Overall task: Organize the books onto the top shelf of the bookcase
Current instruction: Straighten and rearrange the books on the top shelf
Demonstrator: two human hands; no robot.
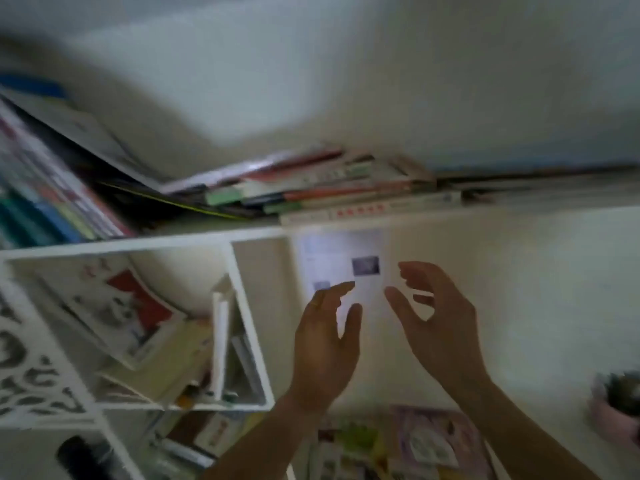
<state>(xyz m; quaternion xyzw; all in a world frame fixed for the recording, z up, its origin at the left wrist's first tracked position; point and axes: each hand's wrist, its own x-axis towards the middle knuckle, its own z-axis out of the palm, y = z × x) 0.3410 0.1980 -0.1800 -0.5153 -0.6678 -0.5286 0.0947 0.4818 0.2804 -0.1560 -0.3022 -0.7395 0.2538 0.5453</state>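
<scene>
Both hands were raised in front of the bookcase [242, 240] and held nothing. On the left hand [325, 344] the fingers were spread and relaxed; on the right hand [440, 323] they were loosely curved, apart from each other. Behind them a paper [341, 261] hung on the white side panel. Books [332, 192] lay in a flat pile on the top shelf, and more books leaned at the left. The picture was blurred.

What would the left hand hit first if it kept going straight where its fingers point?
Probably the white sheet with dark squares on the wall just beyond the left hand; the fingertips already overlap it in view. Past that lies the flat book pile on the top shelf. Blur leaves depth uncertain.
</scene>
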